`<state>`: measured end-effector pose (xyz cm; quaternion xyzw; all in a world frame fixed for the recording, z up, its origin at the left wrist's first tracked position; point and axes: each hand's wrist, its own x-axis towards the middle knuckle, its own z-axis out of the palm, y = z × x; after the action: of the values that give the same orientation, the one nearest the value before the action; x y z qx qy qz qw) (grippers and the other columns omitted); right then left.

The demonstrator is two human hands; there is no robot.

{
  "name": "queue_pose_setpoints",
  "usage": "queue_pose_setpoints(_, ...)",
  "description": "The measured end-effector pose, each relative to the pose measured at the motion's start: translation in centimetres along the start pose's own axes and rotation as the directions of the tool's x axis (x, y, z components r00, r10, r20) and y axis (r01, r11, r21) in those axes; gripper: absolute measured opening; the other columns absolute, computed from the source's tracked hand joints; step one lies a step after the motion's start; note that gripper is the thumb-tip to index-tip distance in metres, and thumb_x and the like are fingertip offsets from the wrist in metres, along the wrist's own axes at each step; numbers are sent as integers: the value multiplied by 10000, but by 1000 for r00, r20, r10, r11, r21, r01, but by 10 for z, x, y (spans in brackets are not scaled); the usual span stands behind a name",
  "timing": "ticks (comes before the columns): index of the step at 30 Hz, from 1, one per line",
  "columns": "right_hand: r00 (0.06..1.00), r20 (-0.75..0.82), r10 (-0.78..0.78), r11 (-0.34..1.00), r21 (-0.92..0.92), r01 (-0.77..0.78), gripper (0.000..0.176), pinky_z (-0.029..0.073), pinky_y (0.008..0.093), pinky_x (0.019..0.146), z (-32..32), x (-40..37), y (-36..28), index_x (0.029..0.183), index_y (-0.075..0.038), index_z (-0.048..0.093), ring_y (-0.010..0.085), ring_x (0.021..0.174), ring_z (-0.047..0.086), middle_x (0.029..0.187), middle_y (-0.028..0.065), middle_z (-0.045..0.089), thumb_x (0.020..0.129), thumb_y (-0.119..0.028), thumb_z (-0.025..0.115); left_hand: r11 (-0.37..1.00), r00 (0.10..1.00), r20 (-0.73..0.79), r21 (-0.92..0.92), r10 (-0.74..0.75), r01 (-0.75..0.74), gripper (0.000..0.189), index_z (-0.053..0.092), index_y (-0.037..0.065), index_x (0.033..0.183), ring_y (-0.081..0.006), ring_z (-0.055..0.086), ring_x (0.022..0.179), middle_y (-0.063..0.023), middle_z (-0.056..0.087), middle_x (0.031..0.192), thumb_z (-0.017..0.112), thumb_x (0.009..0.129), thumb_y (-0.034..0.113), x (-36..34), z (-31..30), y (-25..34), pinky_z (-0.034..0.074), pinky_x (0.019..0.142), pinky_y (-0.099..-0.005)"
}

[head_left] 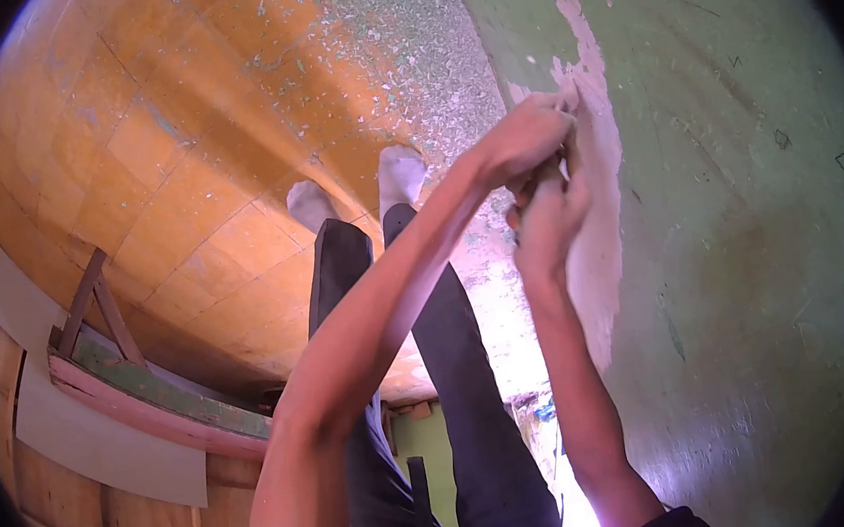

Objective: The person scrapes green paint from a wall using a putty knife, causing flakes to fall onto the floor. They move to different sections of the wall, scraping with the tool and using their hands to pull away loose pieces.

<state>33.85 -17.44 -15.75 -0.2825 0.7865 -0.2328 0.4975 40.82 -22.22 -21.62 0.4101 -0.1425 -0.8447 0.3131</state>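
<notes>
My left hand (532,138) is closed, with its fingertips against the bared pale strip of the wall. Just below it, my right hand (551,220) is curled shut, close to or touching the left. Whatever the two hands grip between them is hidden by the fingers. Green paint covers most of the wall (743,265). A pale, ragged-edged patch (601,248) runs along the wall's lower part, where the paint is off.
Paint flakes (414,53) lie thick on the orange tiled floor (202,152) along the wall. My feet in light socks (401,177) stand near the flakes. A wooden bench (153,402) is at the left, by wooden panelling (61,496). Bright light falls along the wall's base.
</notes>
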Motion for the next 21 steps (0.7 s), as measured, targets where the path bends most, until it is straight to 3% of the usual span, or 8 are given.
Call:
queue_pose_setpoints(2,999,-25,-30,1000,-11,29,355,296,212,364,8,2,11,1335,-51,507,27,482,390,741,-6,458,1007,-106,384,999,997,-48,4,52,-52,187,495,13,944,-170,536,681,-91,539,773,426,780,69,3,-5,-6,466,607,-344)
queue_pose_setpoints(6,1000,19,-17,1000,-18,17,363,303,221,363,-15,-2,3,1352,-29,485,31,461,368,684,-10,425,1014,-118,388,997,998,-6,49,64,-64,199,481,-3,968,-170,531,678,-102,528,750,420,791,65,0,7,-11,458,599,-361)
queue_pose_setpoints(9,999,4,-33,999,42,32,364,291,211,358,3,11,16,1352,-32,491,21,450,347,654,-27,408,1014,-111,383,995,995,-28,-27,-97,96,205,489,-16,966,-184,545,692,-109,528,751,423,793,72,4,-5,-2,472,630,-367)
queue_pose_setpoints(10,998,13,-56,997,48,55,361,277,206,357,7,10,19,1348,-25,493,14,450,340,643,-34,403,1017,-113,379,999,998,-36,16,52,-52,689,353,-23,1466,-94,499,681,-40,523,815,488,797,71,12,-8,-13,448,573,-258)
queue_pose_setpoints(13,998,-59,-28,999,-24,26,358,271,209,356,-6,-7,7,1342,-19,495,12,448,353,642,-36,415,1019,-128,383,972,977,-17,103,213,-210,697,332,5,1488,-107,514,689,-51,526,814,474,810,82,-3,6,-20,452,583,-248)
queue_pose_setpoints(17,998,57,8,999,51,-11,294,259,213,339,-13,16,11,1242,-24,541,13,431,378,638,-37,445,1024,-161,400,985,996,-11,151,90,-87,736,269,11,1513,-112,520,706,-60,540,812,458,806,88,1,-3,-2,466,626,-251)
queue_pose_setpoints(18,997,72,-23,999,36,21,273,268,217,342,-3,23,20,1218,-21,537,24,423,375,637,-25,449,1026,-165,406,991,997,21,111,-74,71,744,272,6,1506,-143,554,756,-68,566,818,464,793,92,-2,-12,12,481,714,-269)
queue_pose_setpoints(21,995,46,-85,991,109,80,285,293,230,356,-2,18,42,1218,5,523,41,416,376,622,-10,458,1019,-176,431,902,947,-26,316,320,-296,718,333,-7,1476,-183,568,790,-97,588,841,482,782,101,11,-7,-21,477,773,-296)
